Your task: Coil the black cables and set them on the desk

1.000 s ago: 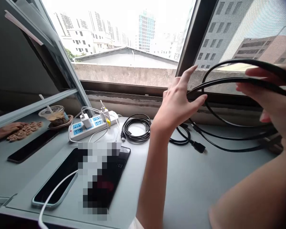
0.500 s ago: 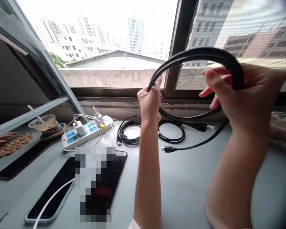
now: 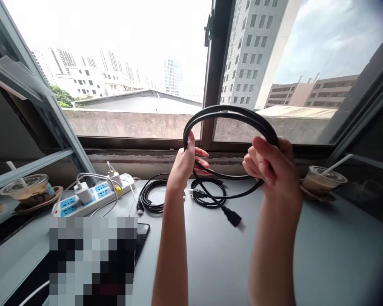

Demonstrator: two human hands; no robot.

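A looped black HDMI cable [image 3: 262,124] is held up in both hands above the desk. My left hand [image 3: 183,165] has the left side of the loop in the crook of its thumb, its other fingers stretched behind the cable. On the right side, my right hand [image 3: 274,170] is closed around the gathered strands. One black plug [image 3: 233,217] hangs below the loop, its pale tip pointing down to the right. The other plug [image 3: 198,193] points left, in front of a coiled black cable [image 3: 215,205] lying on the desk. Left of it lies another coiled cable [image 3: 143,193], partly behind my left forearm.
A white power strip [image 3: 95,199] with chargers and white leads stands at the back left of the desk [image 3: 217,263]. Cups of drink stand at the left [image 3: 28,191] and right [image 3: 322,182]. Phones lie front left, partly pixelated. The window [image 3: 130,123] rises behind.
The view has shifted, and the right cup now shows fully. My hands are lower in the picture with the loop. My right fingers have closed round the strands, and the plugs have swung.
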